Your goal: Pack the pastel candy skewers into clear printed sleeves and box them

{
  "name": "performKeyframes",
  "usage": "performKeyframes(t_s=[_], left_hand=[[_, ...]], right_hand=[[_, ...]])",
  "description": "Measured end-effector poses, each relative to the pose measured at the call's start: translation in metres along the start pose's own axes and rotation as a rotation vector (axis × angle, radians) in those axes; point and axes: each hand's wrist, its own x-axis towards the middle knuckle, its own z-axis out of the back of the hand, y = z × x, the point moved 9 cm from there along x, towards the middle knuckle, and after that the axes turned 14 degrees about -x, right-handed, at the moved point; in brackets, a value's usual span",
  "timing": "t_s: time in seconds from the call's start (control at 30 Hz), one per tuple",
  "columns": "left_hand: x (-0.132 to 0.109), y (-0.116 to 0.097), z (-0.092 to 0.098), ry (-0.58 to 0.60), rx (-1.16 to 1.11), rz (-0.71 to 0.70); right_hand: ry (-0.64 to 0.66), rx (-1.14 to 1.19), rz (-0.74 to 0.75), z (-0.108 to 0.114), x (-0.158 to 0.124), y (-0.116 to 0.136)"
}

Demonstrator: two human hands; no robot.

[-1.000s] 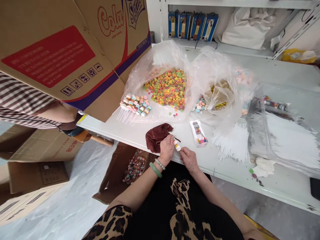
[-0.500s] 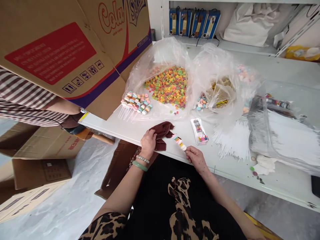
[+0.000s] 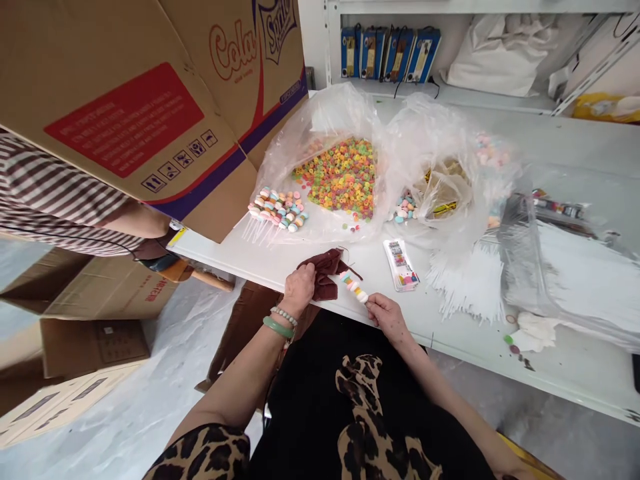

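The candy stick is pointing up and to the left just over the near edge of the white table, with its pastel discs stacked tightly and its tip aiming at the brown cloth. It is likely to handle as a very light, stiff piece, but the chalky discs are probably brittle and slippery, so the safest hold looks to be at the end of the stack, with gentle pressure.

The right hand is resting near the table's edge, its grip closed and pinching the lower end of the candy stick between the fingertips. The left hand, wearing a jade bangle and a bead bracelet, is pressing down on the brown cloth with curled fingers, though I cannot tell whether its grip is clamped on the fabric.

Farther back on the table, a clear plastic bag is holding colourful candy rings and finished candy sticks. To the right, loose white sticks are lying beside a packet of candy. Past the table's left end, a co-worker's striped sleeve is showing below a cardboard carton.
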Motion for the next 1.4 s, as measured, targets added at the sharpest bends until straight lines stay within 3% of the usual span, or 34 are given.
performKeyframes(t_s=[0.1, 0.17, 0.27, 0.37, 0.43, 0.53, 0.6, 0.67, 0.77, 0.93, 1.03, 1.17, 1.3, 1.4], left_hand=[[-0.014, 0.002, 0.006, 0.008, -0.138, -0.032], [-0.025, 0.006, 0.014, -0.069, -0.194, -0.016], [-0.032, -0.003, 0.022, -0.199, -0.088, -0.089], [-0.021, -0.013, 0.006, -0.122, 0.044, -0.112], [-0.006, -0.008, 0.0, -0.069, 0.06, -0.01], [0.014, -0.003, 0.001, -0.035, 0.073, 0.108], [0.023, -0.007, 0.003, -0.006, 0.076, 0.114], [0.026, -0.015, 0.003, 0.028, 0.052, 0.07], [0.017, -0.034, 0.005, 0.043, 0.013, -0.029], [-0.006, -0.076, 0.013, -0.146, -0.143, -0.151], [-0.001, -0.108, -0.013, -0.012, -0.472, -0.216], [0.019, -0.134, -0.059, 0.225, -0.78, -0.046], [0.029, -0.159, -0.067, 0.242, -0.793, -0.078], [0.03, -0.169, -0.067, 0.245, -0.837, -0.085]], right_hand=[[-0.033, -0.299, 0.032, 0.009, -0.001, 0.003], [-0.034, -0.385, 0.032, 0.01, -0.004, 0.004], [0.018, -0.225, 0.011, 0.003, -0.007, 0.005], [0.043, 0.045, -0.004, 0.007, -0.008, 0.007], [-0.057, 0.143, 0.023, 0.031, -0.007, 0.007], [-0.386, 0.077, 0.027, 0.094, -0.008, -0.005], [-0.567, -0.049, -0.085, 0.128, -0.007, -0.021], [-0.63, -0.162, -0.205, 0.144, -0.001, -0.033], [-0.57, -0.316, -0.31, 0.143, 0.017, -0.035], [-0.453, -0.539, -0.396, 0.129, 0.032, -0.027], [-0.482, -0.489, -0.393, 0.132, 0.03, -0.028], [-0.485, -0.322, -0.306, 0.137, 0.031, -0.033], [-0.554, -0.24, -0.254, 0.149, 0.027, -0.04], [-0.642, 0.011, -0.166, 0.154, 0.024, -0.047]])
